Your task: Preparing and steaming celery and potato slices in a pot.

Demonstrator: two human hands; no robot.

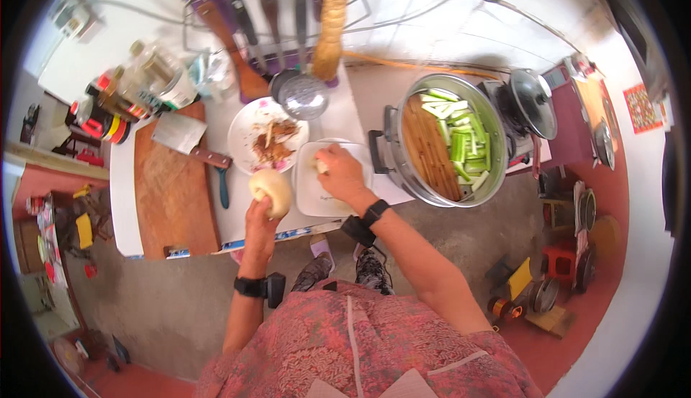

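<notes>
My left hand (260, 228) holds a pale, round bun-like piece of food (271, 193) with a hollow in its side, above the table's front part. Over a white square dish (324, 198), my right hand (343, 174) has its fingers closed on a small pale piece (322, 167), mostly hidden by the fingers. Just left of the dish, a white plate (240, 141) carries brown food pieces (276, 141). A perforated metal skimmer (304, 97) hangs over the back of that plate.
On the left, a cleaver (180, 133) and a teal-handled tool (223, 187) lie across a wooden cutting board (173, 198). Bottles (116, 98) line the back left. At right, a large metal pot (499, 166) holds cut green vegetables (465, 139) and bamboo slats (429, 144). A utensil rack (272, 36) stands behind.
</notes>
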